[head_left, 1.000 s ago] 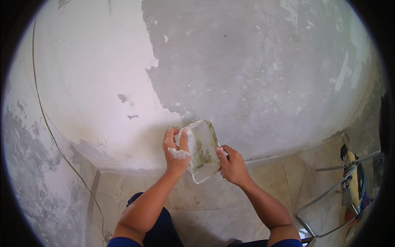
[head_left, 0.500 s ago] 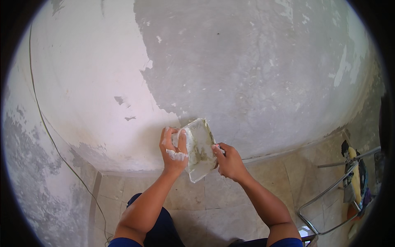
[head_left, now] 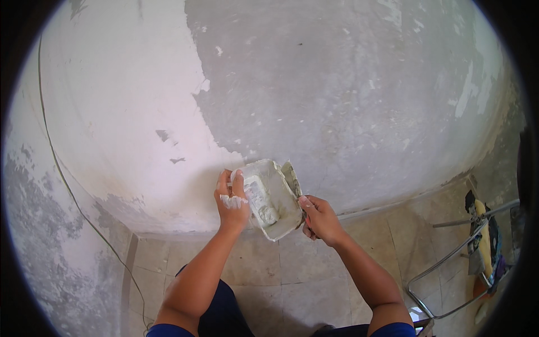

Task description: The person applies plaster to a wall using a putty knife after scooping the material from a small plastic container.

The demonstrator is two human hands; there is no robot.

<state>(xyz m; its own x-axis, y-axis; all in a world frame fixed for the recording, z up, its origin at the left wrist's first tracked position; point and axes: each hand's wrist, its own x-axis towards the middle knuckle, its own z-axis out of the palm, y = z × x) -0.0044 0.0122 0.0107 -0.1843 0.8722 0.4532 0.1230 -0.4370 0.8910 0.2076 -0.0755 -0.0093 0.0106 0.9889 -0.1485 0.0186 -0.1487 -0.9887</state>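
My left hand (head_left: 231,203), smeared with white paste, grips the left side of a translucent, crusted plastic container (head_left: 279,205). A lump of white paste (head_left: 258,199) lies inside it. My right hand (head_left: 320,219) is closed on a scraper (head_left: 292,177) at the container's right side; its paste-caked blade shows behind the rim, and its handle is mostly hidden by my fingers. The wall (head_left: 359,95) behind them is part white, part rough grey, with patchy flakes.
A thin cable (head_left: 73,196) runs down the left wall to the tiled floor (head_left: 252,264). At the right, a tubular metal chair frame (head_left: 432,264) holds a cluttered pile (head_left: 482,241) of yellow, dark and purple things. A skirting edge runs along the wall's foot.
The container has tipped toward me, so more of its inside and the white paste shows. The scraper blade now shows at its right edge. My left hand has moved slightly left.
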